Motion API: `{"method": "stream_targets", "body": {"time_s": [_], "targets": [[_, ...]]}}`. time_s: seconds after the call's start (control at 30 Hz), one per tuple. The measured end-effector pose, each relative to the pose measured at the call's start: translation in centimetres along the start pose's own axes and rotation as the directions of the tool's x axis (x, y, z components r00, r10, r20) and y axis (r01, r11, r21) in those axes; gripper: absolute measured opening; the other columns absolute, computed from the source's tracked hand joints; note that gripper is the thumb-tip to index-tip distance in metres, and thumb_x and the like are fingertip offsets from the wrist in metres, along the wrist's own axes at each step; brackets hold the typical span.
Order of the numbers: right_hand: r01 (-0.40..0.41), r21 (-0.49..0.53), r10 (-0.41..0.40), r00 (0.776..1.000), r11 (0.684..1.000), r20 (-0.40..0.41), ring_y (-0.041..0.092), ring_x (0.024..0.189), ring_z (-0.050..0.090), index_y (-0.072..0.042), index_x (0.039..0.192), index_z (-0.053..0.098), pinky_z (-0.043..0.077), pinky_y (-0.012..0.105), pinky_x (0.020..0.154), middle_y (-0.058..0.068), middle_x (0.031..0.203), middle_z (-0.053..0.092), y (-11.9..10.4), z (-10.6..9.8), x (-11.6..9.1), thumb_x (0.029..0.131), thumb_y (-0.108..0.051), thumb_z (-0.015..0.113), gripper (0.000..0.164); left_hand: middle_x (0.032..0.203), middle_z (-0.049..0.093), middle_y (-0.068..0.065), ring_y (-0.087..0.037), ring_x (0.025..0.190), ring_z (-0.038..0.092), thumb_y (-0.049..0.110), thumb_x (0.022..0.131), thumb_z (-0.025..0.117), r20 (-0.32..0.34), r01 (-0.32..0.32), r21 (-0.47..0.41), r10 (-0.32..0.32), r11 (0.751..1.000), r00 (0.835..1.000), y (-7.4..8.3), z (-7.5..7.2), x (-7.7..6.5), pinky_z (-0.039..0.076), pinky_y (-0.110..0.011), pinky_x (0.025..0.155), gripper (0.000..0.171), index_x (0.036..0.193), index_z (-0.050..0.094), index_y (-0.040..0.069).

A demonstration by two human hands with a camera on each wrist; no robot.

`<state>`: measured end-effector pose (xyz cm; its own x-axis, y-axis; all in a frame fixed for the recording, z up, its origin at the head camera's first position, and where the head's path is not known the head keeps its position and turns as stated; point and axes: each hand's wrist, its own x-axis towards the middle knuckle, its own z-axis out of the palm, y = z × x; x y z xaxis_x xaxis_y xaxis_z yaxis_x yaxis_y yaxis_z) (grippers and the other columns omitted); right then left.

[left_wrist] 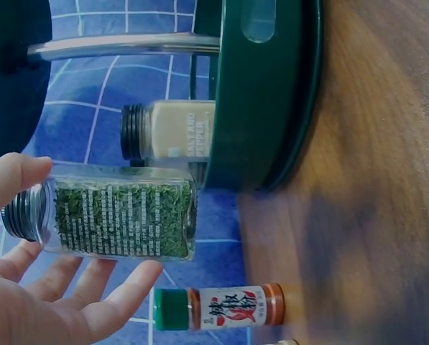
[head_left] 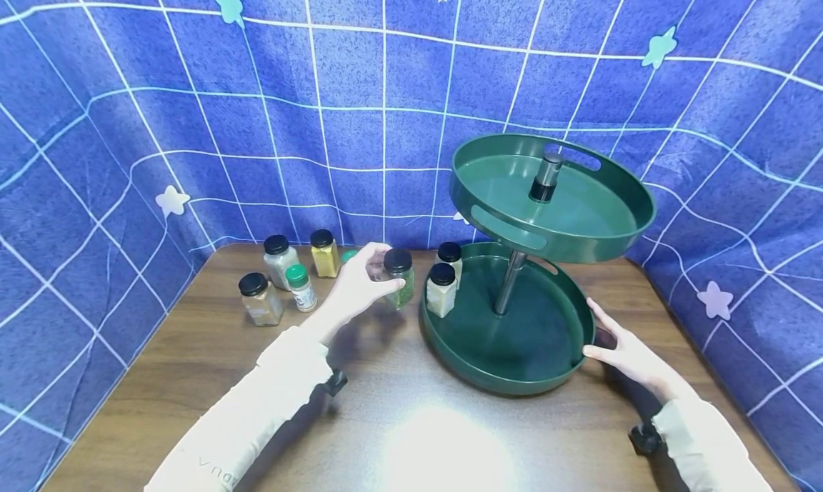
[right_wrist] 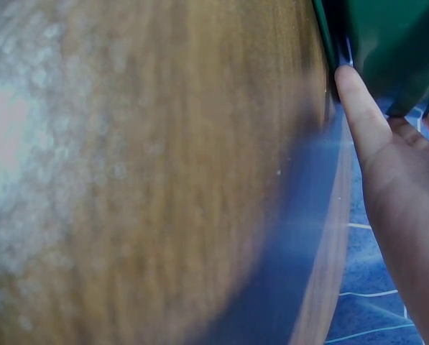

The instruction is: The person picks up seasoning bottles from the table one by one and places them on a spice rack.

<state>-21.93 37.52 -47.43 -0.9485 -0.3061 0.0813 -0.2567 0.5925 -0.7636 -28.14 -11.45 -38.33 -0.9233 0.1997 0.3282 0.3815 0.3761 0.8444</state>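
My left hand (head_left: 368, 283) holds a clear jar of green dried herbs (head_left: 398, 278) with a black lid, just left of a green two-tier round tray (head_left: 508, 390). In the left wrist view the herb jar (left_wrist: 121, 219) lies between thumb and fingers, apart from the tray. On the lower tier, two black-lidded jars stand at the left; the nearer pale jar (head_left: 441, 292) reads "salt and pepper" in the left wrist view. My right hand (head_left: 626, 349) touches the lower tier's right side, thumb and fingers spread along its outer wall.
Left on the wooden table (head_left: 411, 378) stand a brown spice jar (head_left: 262, 300), a greyish jar (head_left: 280, 262), a yellow jar (head_left: 324, 254) and a green-capped bottle (head_left: 301, 289). Another green-capped bottle (left_wrist: 218, 307) is behind my left hand. The upper tier (head_left: 553, 221) overhangs the lower. Blue cloth surrounds the table.
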Motion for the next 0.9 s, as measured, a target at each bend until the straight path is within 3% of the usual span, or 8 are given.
{"method": "stream_targets", "body": {"time_s": [0.2, 0.53, 0.63, 0.8, 0.9], "targets": [[0.005, 0.01, -0.005, 1.0, 1.0, 0.004, -0.019, 0.118, 0.029, -0.023, 0.153, 0.009, 0.026, -0.001, 0.088, 0.02, 0.155, 0.017, 0.1, 0.1, 0.0, 0.09, -0.018, 0.064, 0.083, 0.111, 0.065, -0.013, -0.026, 0.09, 0.064, 0.012, 0.072, 0.08, 0.009, -0.044, 0.016, 0.044, 0.999, 0.999, 0.8, 0.2, 0.0, 0.052, -0.043, 0.082, 0.053, 0.118, 0.054, 0.012], [0.017, 0.022, -0.017, 1.0, 1.0, 0.005, -0.02, 0.117, 0.03, -0.023, 0.153, 0.009, 0.027, -0.001, 0.088, 0.021, 0.154, 0.017, 0.0, 0.0, 0.0, 0.09, -0.016, 0.064, 0.083, 0.112, 0.063, -0.013, -0.027, 0.097, 0.062, 0.012, 0.073, 0.079, 0.025, -0.061, -0.023, 0.062, 0.998, 0.998, 2.3, 1.0, 0.3, 0.052, -0.042, 0.084, 0.054, 0.12, 0.053, 0.011], [0.011, 0.006, -0.011, 1.0, 1.0, 0.001, -0.011, 0.124, 0.031, -0.025, 0.152, 0.009, 0.025, -0.002, 0.089, 0.019, 0.155, 0.017, 0.0, -0.1, 0.0, 0.09, -0.018, 0.064, 0.083, 0.111, 0.063, -0.014, -0.028, 0.097, 0.061, 0.012, 0.073, 0.079, 0.028, -0.078, -0.041, 0.079, 0.996, 0.996, 2.7, 1.4, 0.4, 0.051, -0.044, 0.086, 0.054, 0.12, 0.054, 0.01], [-0.01, -0.006, 0.01, 1.0, 1.0, 0.004, 0.021, 0.134, 0.031, -0.027, 0.152, 0.009, 0.023, -0.003, 0.089, 0.018, 0.155, 0.017, 0.0, -0.1, 0.1, 0.09, -0.019, 0.064, 0.084, 0.11, 0.063, -0.014, -0.026, 0.098, 0.061, 0.011, 0.072, 0.08, 0.031, -0.12, -0.06, 0.122, 0.991, 0.992, 3.0, 2.1, 0.8, 0.05, -0.041, 0.087, 0.053, 0.119, 0.055, 0.007], [-0.013, 0.002, 0.013, 1.0, 1.0, 0.008, 0.023, 0.134, 0.031, -0.027, 0.152, 0.008, 0.024, -0.002, 0.089, 0.018, 0.155, 0.017, 0.1, -0.1, 0.1, 0.09, -0.018, 0.064, 0.084, 0.109, 0.064, -0.012, -0.024, 0.097, 0.061, 0.011, 0.072, 0.08, 0.028, -0.124, -0.056, 0.126, 0.991, 0.992, 3.1, 2.6, 0.9, 0.051, -0.038, 0.086, 0.052, 0.118, 0.055, 0.008]]}}
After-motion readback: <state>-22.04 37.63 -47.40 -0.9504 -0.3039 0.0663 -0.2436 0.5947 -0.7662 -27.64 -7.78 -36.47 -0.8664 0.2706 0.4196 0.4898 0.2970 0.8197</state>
